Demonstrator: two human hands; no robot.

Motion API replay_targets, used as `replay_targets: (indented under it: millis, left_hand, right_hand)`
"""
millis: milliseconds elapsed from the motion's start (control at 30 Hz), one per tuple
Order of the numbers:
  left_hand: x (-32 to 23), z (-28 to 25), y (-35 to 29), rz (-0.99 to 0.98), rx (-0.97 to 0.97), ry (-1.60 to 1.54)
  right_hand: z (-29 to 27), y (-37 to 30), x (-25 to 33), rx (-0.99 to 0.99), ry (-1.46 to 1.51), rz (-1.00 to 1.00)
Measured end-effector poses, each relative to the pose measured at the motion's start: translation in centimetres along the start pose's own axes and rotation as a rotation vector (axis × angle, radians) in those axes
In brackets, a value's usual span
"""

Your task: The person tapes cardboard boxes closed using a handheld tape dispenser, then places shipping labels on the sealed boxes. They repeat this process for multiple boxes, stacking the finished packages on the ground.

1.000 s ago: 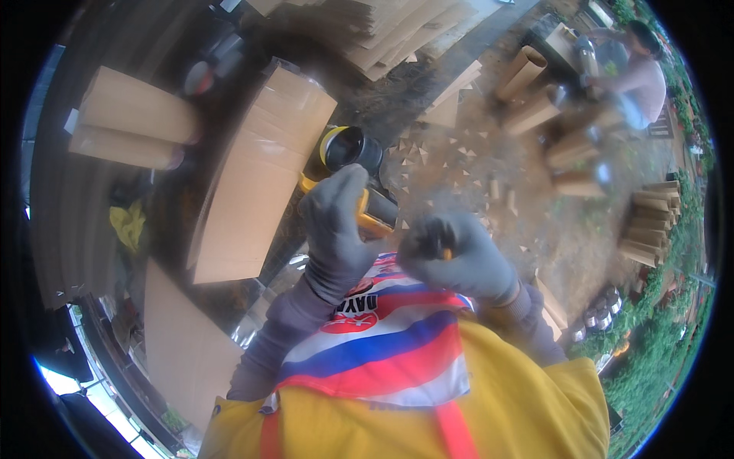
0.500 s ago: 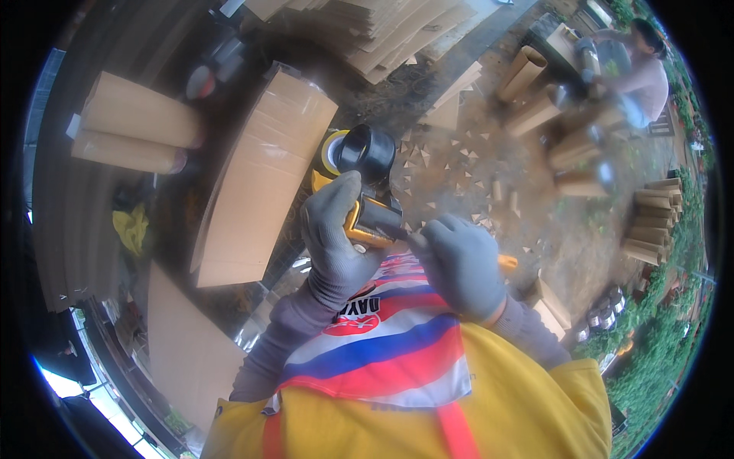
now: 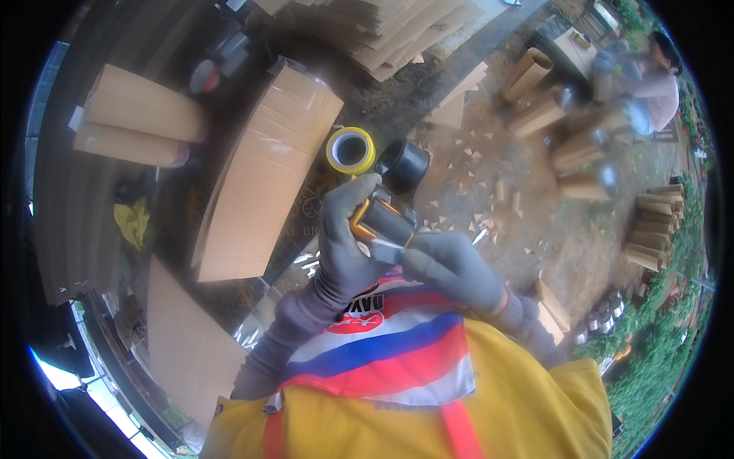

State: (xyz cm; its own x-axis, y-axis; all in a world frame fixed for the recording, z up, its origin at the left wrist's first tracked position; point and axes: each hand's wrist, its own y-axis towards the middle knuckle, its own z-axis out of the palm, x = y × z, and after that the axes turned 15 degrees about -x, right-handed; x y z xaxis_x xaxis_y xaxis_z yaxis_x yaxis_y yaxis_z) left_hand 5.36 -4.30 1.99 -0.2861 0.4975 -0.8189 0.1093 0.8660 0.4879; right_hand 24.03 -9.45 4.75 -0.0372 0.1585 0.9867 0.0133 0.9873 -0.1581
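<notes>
In my gloved left hand [image 3: 342,229] is a tape dispenser [image 3: 388,217] with a yellow-orange frame and a dark roller, held tilted above my lap. My gloved right hand [image 3: 451,268] is closed just right of it. From its fingers a flat grey knife blade [image 3: 387,251] reaches toward the dispenser's lower edge; the handle is hidden in the fist. Beyond the dispenser lies a yellow-rimmed tape roll [image 3: 351,151], and right of that a black hollow cylinder [image 3: 404,165].
A long folded cardboard piece [image 3: 264,168] lies to the left, with cardboard tubes [image 3: 141,115] farther left. Stacked sheets [image 3: 405,30] are at the back. Small cardboard scraps [image 3: 466,164] litter the ground. A person [image 3: 650,88] sits among standing tubes [image 3: 527,74] at far right.
Both hands and the dispenser have shifted slightly right, and the dispenser has turned. The blade now lies along its near edge. The orange handle end behind my right hand no longer shows.
</notes>
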Motion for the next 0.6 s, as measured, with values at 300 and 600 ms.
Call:
replay_targets:
  millis: [300,600]
  left_hand:
    - [-0.4,0.4,0.4,0.251,-0.058,0.289]
    - [0.3,0.5,0.2,0.481,-0.041,0.372]
  right_hand:
    - [0.7,-0.2,1.6,-0.312,-0.298,-0.314]
    - [0.4,0.5,1.3,-0.224,-0.464,-0.505]
